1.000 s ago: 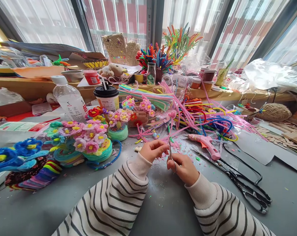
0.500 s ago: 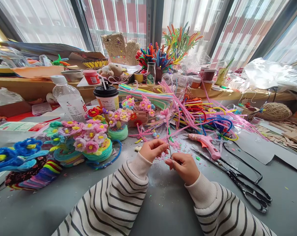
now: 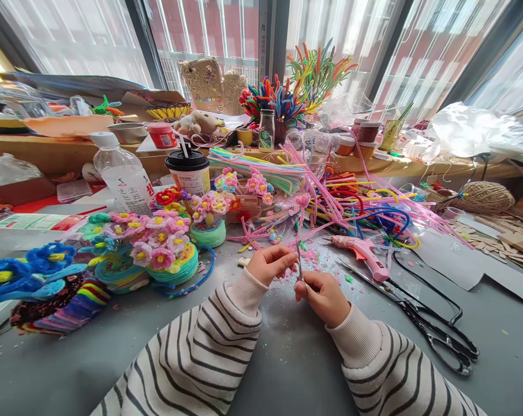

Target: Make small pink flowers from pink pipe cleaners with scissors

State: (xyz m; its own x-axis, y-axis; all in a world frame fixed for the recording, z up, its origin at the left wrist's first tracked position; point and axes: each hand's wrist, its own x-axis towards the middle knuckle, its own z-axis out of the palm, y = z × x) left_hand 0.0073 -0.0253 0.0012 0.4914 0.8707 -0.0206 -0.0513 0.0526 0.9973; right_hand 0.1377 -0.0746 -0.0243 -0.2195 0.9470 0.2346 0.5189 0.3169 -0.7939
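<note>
While the right hand (image 3: 328,296) grips a slim metal tool (image 3: 300,267) over the counter (image 3: 291,364), the left hand (image 3: 268,266) pinches closed beside it — contents unclear. Pink glue gun (image 3: 365,254), black-handled scissors (image 3: 434,329): toward right edge. Pipe-cleaner flowers (image 3: 160,240), potted — toward left edge.

Bright daylight through the windows (image 3: 205,34); glare whitens the plastic (image 3: 469,130) (edges stretch wide).
</note>
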